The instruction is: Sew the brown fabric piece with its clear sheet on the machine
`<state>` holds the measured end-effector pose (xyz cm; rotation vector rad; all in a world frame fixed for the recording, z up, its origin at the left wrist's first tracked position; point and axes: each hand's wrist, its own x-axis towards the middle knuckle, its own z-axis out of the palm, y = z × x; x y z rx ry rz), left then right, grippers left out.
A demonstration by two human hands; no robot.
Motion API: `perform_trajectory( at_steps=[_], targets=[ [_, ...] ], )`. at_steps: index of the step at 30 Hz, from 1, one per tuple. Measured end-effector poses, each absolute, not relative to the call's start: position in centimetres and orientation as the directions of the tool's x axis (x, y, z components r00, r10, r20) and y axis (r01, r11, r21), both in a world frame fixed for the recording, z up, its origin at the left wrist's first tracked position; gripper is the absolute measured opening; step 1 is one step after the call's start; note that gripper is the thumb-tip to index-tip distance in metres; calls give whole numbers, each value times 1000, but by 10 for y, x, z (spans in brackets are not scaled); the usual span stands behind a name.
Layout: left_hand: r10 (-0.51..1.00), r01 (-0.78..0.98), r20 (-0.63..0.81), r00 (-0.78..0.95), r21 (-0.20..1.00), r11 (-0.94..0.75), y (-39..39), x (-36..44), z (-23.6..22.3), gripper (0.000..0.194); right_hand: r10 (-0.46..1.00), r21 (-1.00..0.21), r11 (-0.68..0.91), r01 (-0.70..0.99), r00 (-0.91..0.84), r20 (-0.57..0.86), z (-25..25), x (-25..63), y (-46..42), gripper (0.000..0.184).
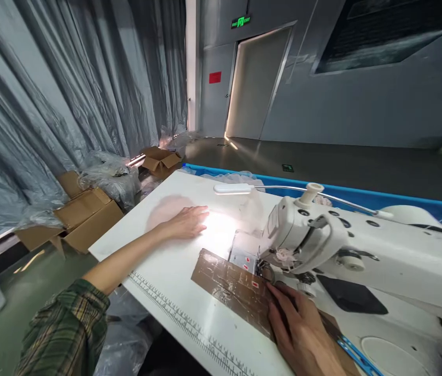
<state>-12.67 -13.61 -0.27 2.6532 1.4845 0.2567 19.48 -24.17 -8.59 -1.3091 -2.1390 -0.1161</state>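
My left hand (189, 222) lies flat on the white sewing table, fingers stretched out, over a thin pale pink sheer fabric (164, 209). Bright lamp light washes out the area by its fingertips. My right hand (301, 326) rests on a strip of brown tape (229, 290) at the front of the white sewing machine (283, 230). Its fingers reach forward, their tips close to the presser foot (262, 269), and I see nothing held between them. Beside that hand lies a blue-handled tool (356, 355), partly hidden. Sheer material beyond the needle is hard to make out.
A lamp (233, 188) on a bent stalk hangs over the table. A printed ruler (182, 318) follows the near edge. Open cardboard boxes (88, 214) and clear plastic stand on the floor to the left. Behind the table runs a blue-edged trough (342, 192).
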Motion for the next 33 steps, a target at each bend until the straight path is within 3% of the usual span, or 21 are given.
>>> perform_trajectory(
  at_steps=[6, 14, 20, 23, 25, 29, 31, 33],
  targets=[
    [946, 881, 230, 230, 364, -303, -157, -202, 3, 37, 764, -199, 525, 828, -355, 538, -79, 194, -243, 40],
    [959, 857, 222, 174, 445, -258, -168, -205, -12, 17, 772, -220, 513, 830, -333, 542, -82, 191, -243, 42],
    [934, 820, 328, 146, 488, -299, -171, -194, 4, 24, 787, -226, 498, 837, -327, 523, -82, 190, -242, 42],
    [936, 750, 275, 220, 566, -343, -180, -165, 9, 29, 780, -221, 506, 834, -332, 531, -81, 189, -241, 43],
    [911, 695, 179, 372, 598, -400, -190, -136, 7, 33, 779, -226, 502, 835, -324, 537, -80, 188, -242, 43],
    [628, 426, 95, 772, 656, -623, -207, -87, 4, 23, 802, -250, 479, 842, -304, 514, -77, 186, -247, 41],
    [628, 421, 118, 770, 645, -638, -206, -80, 5, 21, 816, -250, 466, 848, -303, 492, -76, 186, -249, 40],
    [766, 581, 155, 624, 564, -587, -197, -83, 3, 22, 819, -247, 467, 849, -310, 484, -75, 186, -250, 40]
  ],
)
